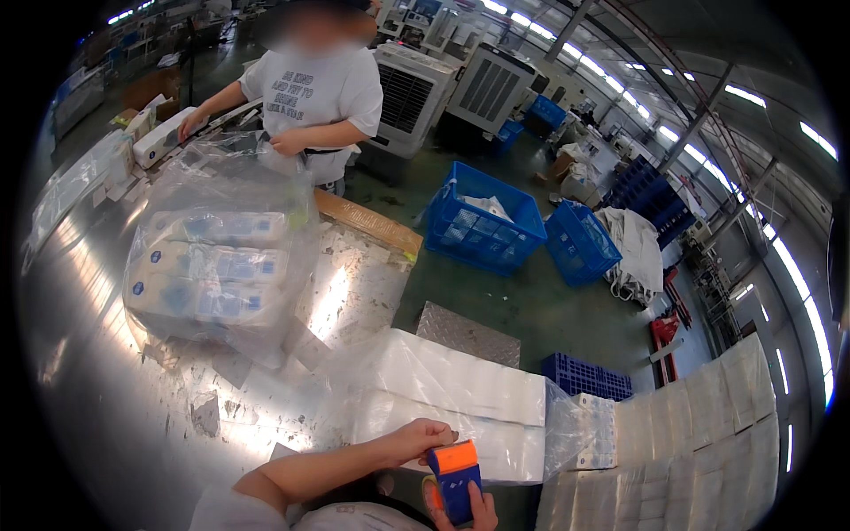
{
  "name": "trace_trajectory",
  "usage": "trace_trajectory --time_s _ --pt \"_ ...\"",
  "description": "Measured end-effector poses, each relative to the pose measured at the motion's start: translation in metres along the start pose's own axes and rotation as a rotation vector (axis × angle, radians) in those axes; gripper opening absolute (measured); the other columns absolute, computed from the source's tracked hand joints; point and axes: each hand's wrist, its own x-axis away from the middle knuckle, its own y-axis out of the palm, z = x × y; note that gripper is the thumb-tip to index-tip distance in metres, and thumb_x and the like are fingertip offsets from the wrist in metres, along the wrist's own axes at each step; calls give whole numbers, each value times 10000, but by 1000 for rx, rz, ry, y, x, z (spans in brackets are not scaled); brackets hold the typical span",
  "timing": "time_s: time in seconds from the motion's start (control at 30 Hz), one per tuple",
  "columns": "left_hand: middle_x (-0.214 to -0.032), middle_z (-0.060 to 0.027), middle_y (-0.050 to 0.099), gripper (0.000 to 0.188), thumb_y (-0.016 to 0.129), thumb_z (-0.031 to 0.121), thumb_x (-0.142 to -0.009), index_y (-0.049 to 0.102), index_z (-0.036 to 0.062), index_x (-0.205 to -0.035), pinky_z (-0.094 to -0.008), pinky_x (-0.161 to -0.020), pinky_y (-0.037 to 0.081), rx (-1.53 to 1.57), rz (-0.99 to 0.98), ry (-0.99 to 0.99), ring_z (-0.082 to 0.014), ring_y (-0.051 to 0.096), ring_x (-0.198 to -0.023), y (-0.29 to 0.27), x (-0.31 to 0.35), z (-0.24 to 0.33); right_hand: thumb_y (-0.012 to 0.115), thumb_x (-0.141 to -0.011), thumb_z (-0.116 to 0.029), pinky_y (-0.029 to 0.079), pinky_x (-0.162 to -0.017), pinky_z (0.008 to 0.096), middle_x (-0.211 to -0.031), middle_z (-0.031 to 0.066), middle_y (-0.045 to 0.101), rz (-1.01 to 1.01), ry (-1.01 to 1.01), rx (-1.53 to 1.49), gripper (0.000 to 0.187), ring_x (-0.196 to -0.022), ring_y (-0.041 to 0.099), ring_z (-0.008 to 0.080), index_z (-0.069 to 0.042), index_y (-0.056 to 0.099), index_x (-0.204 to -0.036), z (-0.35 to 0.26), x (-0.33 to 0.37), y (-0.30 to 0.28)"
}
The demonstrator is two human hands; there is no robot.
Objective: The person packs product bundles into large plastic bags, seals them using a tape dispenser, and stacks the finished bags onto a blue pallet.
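On my feed, the right hand [481, 508] holds a blue-and-orange block [455, 492] bearing small white marks. The left hand [421, 437], fingers pinched narrow, is near its top; I can't tell whether it grips anything. Beyond, leftward, bagged packs [232, 265] carry blue labels [156, 257].

On the green floor [536, 310], a large blue crate [485, 232] just beside a smaller blue crate [577, 250]; behind, a louvred grey machine [490, 90].

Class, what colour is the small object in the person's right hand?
The object is blue with an orange end; head view.
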Motion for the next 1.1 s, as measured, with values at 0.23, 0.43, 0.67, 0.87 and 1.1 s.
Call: trace_trajectory --time_s 0.23,0.43,0.67,0.87,1.1 --pt "-556 50 469 237 577 241 -888 609 57 -743 -217 -436 325 -405 75 145 -43 410 -475 7 -7 24 667 -722 -192 469 -609 345 -780 179 567 127 -37 -31 570 -670 570 305 79 517 -1201 7 4 -1" --pt "-583 -31 531 331 559 208 -899 573 19 -628 -232 -415 359 -835 174 267 -58 442 -461 -24 -63 164 709 -694 -251 434 -502 352 -766 158 489 53 133 97 643 -604 514 291 37 494 -1227 13 50 -31" --pt "-728 -138 656 236 635 217 -787 683 -14 -785 -349 -650 479 -1501 376 392 -254 628 -688 -86 -176 153 762 -677 -174 456 -531 341 -812 139 507 74 269 51 623 -622 534 255 1 521 -1225 -5 -35 7" --pt "-910 -135 678 279 657 290 -776 703 36 -882 -365 -729 503 -1501 227 -34 -294 648 -819 -170 -219 93 743 -682 -295 463 -465 372 -748 121 491 -101 377 146 590 -512 531 268 -69 572 -1200 5 -55 16" --pt "-965 -158 672 403 639 408 -799 695 20 -893 -422 -736 515 -1996 498 -3 -331 654 -866 -124 -191 108 713 -699 -316 460 -451 391 -718 137 491 -227 353 210 561 -499 548 306 -58 581 -1180 6 -64 9"
